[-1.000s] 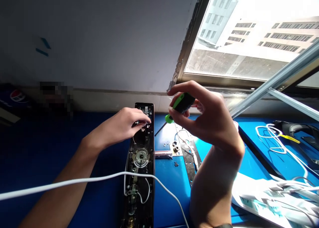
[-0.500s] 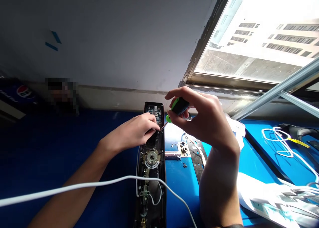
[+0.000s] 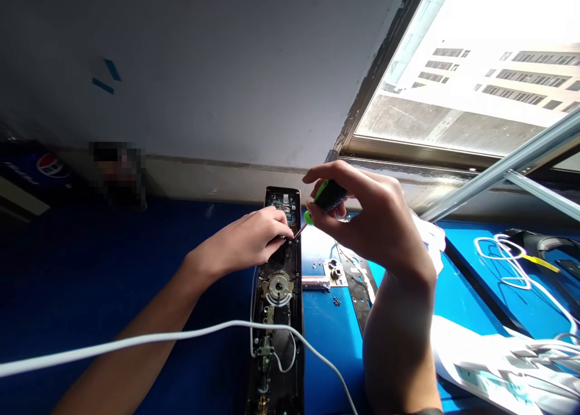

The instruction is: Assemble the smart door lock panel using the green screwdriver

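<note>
An opened electronic door lock body lies lengthwise on the table, with its dark back showing a round brass-and-steel spindle hub. At its far end a green circuit board is exposed. My left hand grips the lock just below the board. My right hand pinches a green-and-black screwdriver in its fingertips. The thin shaft of the screwdriver slants down to the lock's edge beside my left fingertips. A white cable crosses over the lock and my left forearm.
Several tiny screws and a metal mounting plate lie right of the lock on a blue table. Further right are a white power strip, a coiled white cable and metal rails.
The screwdriver tip has moved from the table beside the lock onto the lock's edge. My left hand has slid down the lock, uncovering the circuit board. The whole view has shifted.
</note>
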Demonstrator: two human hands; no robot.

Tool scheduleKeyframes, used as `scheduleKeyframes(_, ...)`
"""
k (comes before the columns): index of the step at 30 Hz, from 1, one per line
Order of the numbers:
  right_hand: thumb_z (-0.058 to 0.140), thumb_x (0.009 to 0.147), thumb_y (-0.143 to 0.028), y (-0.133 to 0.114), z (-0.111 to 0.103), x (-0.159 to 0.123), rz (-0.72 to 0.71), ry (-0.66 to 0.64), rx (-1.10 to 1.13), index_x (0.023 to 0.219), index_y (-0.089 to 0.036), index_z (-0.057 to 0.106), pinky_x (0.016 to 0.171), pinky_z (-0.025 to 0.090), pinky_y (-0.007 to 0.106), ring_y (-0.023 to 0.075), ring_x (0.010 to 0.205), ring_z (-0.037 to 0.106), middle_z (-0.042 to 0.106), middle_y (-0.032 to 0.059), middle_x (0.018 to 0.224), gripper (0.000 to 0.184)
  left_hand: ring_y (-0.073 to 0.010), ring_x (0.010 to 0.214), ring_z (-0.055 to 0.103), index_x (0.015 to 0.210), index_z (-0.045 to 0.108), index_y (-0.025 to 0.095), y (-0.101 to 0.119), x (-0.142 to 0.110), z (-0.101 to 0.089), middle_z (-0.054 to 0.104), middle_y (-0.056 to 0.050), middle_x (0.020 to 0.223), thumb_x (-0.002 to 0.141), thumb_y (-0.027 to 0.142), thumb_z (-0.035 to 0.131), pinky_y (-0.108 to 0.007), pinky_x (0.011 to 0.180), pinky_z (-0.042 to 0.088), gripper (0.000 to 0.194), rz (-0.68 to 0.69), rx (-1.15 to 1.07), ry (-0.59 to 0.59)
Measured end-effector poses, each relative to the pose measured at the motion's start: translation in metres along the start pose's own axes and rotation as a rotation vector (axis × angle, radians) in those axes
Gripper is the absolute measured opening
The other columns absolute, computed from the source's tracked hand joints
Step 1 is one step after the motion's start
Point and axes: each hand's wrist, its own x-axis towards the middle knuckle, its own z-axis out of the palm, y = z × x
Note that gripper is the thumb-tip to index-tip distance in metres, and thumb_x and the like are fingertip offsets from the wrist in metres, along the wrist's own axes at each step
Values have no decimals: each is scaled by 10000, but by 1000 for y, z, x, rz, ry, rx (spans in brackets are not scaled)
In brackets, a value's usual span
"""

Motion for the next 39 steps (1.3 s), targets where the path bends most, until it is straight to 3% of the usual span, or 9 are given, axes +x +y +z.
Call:
scheduleKeyframes(9,662,864,-96,1,1,0,-28,26,-7,1125,-207,699,649,533,252,96,627,613,706,-18,795,286,-202,963,660,972,794,196,-1,-1,0,686,-73,1063,977,122,602,-311,812,519,206,3,-1,-12)
scheduleKeyframes(17,774,891,-245,3,3,0,23,59,-45,1047,-216,695,615,511,273,102,626,584,698,-12,816,177,-217,1007,668,1041,793,191,3,0,-3,694,-77,1091,960,133,636,-325,843,530,186,-38,-27,-24)
scheduleKeyframes(23,854,835,-332,6,8,2,-53,156,-162,945,-224,685,574,446,292,112,603,489,635,-27,739,229,-282,1152,625,1117,765,212,-1,-4,-9,658,-91,1199,919,388,760,-411,979,540,265,-139,28,18)
scheduleKeyframes(27,810,872,-263,3,7,1,-67,75,-89,1116,-222,695,619,486,259,96,628,570,713,-20,829,272,-384,1361,488,1233,686,267,1,-7,-10,544,-103,1379,835,629,770,-511,1080,515,545,-288,108,101)
scheduleKeyframes(29,784,888,-226,0,6,1,-72,37,-72,1164,-224,688,644,497,247,93,649,603,737,-18,862,292,-423,1342,525,1346,612,311,5,-6,-7,430,-93,1527,824,676,744,-559,1063,530,650,-401,91,80)
scheduleKeyframes(31,786,889,-236,-2,7,0,-69,51,-96,1119,-222,701,638,488,251,92,630,591,746,-18,844,245,-428,1253,615,1433,531,344,9,-5,-3,306,-81,1632,822,681,729,-586,1032,551,725,-477,40,52)
scheduleKeyframes(34,790,903,-310,-5,10,2,-64,100,-125,1027,-210,719,617,469,260,90,589,549,731,-23,767,175,-428,1254,639,1458,499,343,11,-2,4,193,-75,1685,801,643,763,-583,1083,538,768,-473,-26,38)
scheduleKeyframes(37,710,962,-258,-8,9,2,-82,63,-56,1048,-208,720,646,492,238,81,620,581,738,-25,798,101,-414,1284,629,1417,528,311,11,-1,7,203,-85,1662,799,554,792,-554,1131,527,714,-455,-65,65)
scheduleKeyframes(39,651,963,-156,-9,5,1,-95,-13,25,1143,-209,705,687,519,225,82,685,631,757,-14,898,195,-404,1270,641,1390,543,304,10,0,6,238,-88,1631,799,513,797,-550,1120,546,677,-457,-83,82)
